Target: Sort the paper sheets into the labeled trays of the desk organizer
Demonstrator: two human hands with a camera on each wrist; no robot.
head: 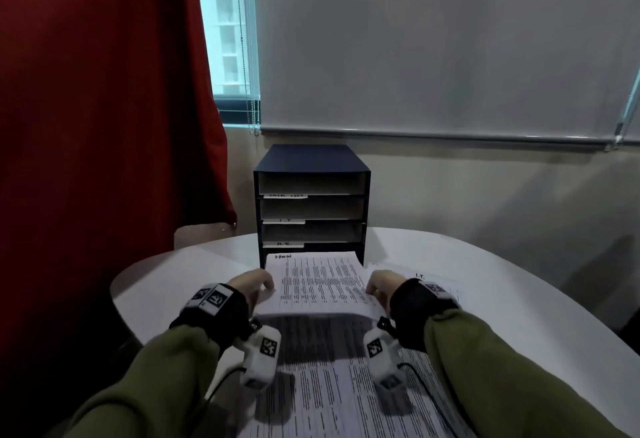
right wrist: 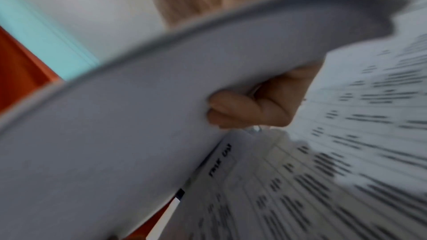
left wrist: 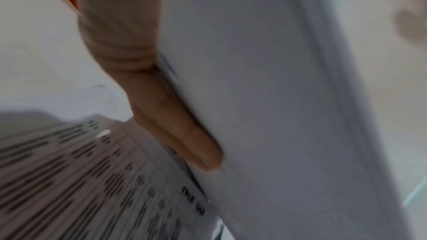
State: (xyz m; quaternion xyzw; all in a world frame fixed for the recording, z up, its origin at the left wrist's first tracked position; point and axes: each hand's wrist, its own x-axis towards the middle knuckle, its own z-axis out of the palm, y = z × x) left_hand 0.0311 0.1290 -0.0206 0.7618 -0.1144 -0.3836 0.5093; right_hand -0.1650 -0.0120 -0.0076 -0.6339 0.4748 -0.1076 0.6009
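Olive sleeves (head: 502, 361), black wrist straps (head: 412, 309), white marker-tagged cameras (head: 261, 356), cables (head: 221, 380)

Dim room — daylight is coming through the window strip (head: 228, 22). Both wrist views are smearing with motion blur; the head view's edges are bending.

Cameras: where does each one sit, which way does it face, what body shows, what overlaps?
Head: above, facing forward-down at the desk organizer; left hand, right hand, both sleeves.
Left wrist: beneath the held sheet, facing along the fingers.
Right wrist: likewise beneath it; fingers.
Shared: both wrist views show the sheet's underside and the printed stack.
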